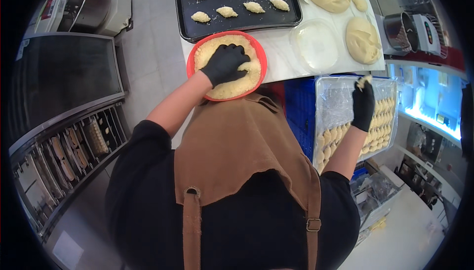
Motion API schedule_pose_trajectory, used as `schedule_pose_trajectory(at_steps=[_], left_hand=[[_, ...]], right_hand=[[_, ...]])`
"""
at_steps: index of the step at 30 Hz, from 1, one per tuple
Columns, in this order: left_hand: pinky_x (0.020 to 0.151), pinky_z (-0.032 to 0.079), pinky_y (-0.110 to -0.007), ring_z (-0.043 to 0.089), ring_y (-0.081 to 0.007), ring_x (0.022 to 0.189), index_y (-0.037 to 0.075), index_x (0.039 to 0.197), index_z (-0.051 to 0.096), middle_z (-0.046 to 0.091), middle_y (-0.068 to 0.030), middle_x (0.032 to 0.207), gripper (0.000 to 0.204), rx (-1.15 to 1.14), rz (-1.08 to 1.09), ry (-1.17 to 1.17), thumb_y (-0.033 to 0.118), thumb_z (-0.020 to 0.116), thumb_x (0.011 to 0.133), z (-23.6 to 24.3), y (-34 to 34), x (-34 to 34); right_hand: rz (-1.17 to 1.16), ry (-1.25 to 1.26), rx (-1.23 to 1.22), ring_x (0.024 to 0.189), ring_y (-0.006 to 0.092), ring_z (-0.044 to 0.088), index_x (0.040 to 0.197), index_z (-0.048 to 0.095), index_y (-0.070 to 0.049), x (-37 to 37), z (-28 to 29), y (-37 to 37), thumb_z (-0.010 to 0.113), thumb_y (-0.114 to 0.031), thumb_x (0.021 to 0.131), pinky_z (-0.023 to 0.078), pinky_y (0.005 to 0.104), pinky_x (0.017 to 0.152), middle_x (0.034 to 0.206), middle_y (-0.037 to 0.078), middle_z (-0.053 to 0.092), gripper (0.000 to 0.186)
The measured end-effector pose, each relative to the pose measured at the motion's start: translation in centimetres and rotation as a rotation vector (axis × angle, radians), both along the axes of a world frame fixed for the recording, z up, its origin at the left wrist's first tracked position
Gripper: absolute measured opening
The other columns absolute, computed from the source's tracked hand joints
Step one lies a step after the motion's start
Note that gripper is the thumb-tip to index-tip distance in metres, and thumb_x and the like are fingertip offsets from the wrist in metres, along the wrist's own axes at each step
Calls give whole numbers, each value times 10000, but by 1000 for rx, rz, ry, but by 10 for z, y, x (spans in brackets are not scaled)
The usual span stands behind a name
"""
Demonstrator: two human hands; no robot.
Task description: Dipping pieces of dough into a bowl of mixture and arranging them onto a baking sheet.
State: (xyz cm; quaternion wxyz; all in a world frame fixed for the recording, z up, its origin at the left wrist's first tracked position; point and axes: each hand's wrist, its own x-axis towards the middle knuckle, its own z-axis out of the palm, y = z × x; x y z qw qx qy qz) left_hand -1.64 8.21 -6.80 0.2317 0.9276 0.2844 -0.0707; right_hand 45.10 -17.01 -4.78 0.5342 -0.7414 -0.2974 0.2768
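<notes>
Right hand point(363, 108), black-gloved, was pinching one dough piece point(364, 81) at its fingertips; the piece lay beyond the glove, above the far part of a plastic-lined tray point(335, 92). Left hand point(225, 66), also gloved, was set in one red bowl point(263, 65), fingers curled down onto pale crumbs point(231, 90); whether they gripped anything could not be told. Crumbs surrounded the left hand within the bowl. Shaped dough pieces point(384, 118) lay in close rows on the lined tray, beside and beneath the right hand; too many, and partly hidden by the forearm, for a sure count. One blue crate point(301, 117) stood at that tray's left side. Just beyond the bowl, one black baking tray point(266, 19) carried nine visible crumb-coated pieces point(227, 11): four in the nearest row, four in the next, one cut by the upper edge. To its right, on the white tabletop point(279, 62): two large dough masses point(364, 41), two small dough lumps point(359, 2), one clear plastic container point(315, 46). Farther out, two metal bowls point(91, 3) were noted, one at each side.
</notes>
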Motion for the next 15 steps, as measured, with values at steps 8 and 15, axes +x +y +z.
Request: schedule_pose_trajectory(at_steps=[8, 15], left_hand=[[1019, 446, -467, 593, -329, 1171, 159, 1257, 699, 654, -106, 1269, 465, 188, -30, -444, 327, 746, 826, -8, -17, -1], [1103, 387, -519, 561, -340, 1237, 159, 1245, 710, 644, -112, 1280, 471, 131, -1, -360, 385, 742, 833, -26, -21, -35]], right_hand=[[400, 1238, 154, 1013, 227, 671, 1433, 531, -11, -155, 3, 95, 498, -288, 1067, 538, 310, 788, 1305, 159, 676, 461], [520, 1233, 28, 1051, 223, 657, 1435, 530, -23, -220, 26, 131, 560, -224, 1027, 531, 340, 822, 1281, 151, 672, 456]])
